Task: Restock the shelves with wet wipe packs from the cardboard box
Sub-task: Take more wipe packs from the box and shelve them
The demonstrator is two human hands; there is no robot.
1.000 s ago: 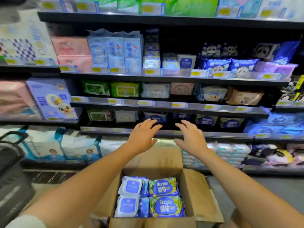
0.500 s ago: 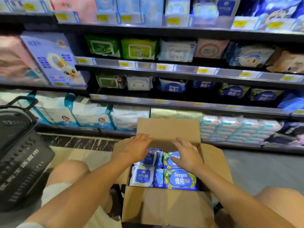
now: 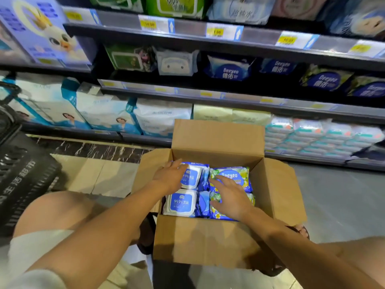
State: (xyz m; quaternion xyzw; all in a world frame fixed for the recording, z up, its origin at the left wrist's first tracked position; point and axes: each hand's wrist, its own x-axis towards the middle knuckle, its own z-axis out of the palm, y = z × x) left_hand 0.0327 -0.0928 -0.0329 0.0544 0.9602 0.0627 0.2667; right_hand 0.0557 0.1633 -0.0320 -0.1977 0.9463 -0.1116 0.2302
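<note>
My left hand (image 3: 169,179) lies flat on a white and blue pack (image 3: 192,177) in the cardboard box (image 3: 208,240). My right hand (image 3: 230,197) rests spread wide on a green pack (image 3: 235,175) beside it. 4 packs show on top. The box sits by the shelves (image 3: 229,99).

Dim, bluish store light; motion-blurred shelves; wide-angle edge warping.

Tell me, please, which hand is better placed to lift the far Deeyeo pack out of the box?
Probably the right hand: its spread fingers lie on the far Deeyeo pack, in the right half of the cardboard box. The left hand rests on the white-lidded pack on the left side.
</note>
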